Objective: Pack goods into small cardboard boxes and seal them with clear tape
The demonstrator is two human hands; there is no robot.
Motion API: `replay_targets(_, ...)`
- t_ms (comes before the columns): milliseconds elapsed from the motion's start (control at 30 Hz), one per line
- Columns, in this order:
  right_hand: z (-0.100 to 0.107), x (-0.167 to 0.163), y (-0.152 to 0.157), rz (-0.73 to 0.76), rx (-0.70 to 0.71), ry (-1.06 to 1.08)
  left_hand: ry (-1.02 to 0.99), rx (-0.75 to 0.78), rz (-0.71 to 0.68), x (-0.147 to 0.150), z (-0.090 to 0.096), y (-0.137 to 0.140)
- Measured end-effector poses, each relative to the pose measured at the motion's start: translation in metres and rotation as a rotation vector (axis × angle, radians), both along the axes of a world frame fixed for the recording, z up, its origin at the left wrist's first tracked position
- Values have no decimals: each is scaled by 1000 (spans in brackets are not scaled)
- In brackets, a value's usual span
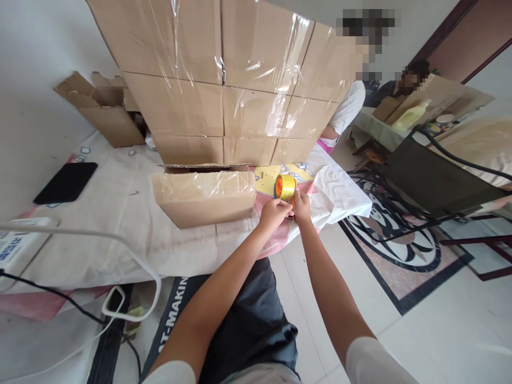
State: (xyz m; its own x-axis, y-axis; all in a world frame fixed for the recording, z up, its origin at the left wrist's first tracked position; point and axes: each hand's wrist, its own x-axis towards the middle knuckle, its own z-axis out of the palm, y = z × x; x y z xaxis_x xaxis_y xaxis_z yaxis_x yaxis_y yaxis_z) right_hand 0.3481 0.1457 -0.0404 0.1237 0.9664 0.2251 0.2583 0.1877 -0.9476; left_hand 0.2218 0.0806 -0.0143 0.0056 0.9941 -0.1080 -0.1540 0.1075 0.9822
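Note:
A tape dispenser with a yellow roll and orange parts is upright above the cloth near the table's front right. My right hand is closed round its lower part, which the fingers mostly hide. Just left of it, my left hand is closed in a pinch close to the dispenser's underside. What lies between those fingertips is too small to make out. To the left of both hands, a cardboard box stands on the table, with shiny clear tape along its upper edge and a dark gap behind that.
Stacked taped cartons rise behind the box. An open carton, a black tablet-like slab and a white frame-like object are at left. A black chair stands right. Other people sit beyond the cartons and at another table.

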Motion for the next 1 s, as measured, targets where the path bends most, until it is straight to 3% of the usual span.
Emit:
replay_targets(267,2,4,-4,-44,17,-17,192,41,-4,12,16,-32)
replay_targets(467,1,5,-4,-98,6,-5,322,65,-9,16,17,-53)
replay_targets(1000,-6,8,3,-188,-18,81,426,116,-106,22,21,-90)
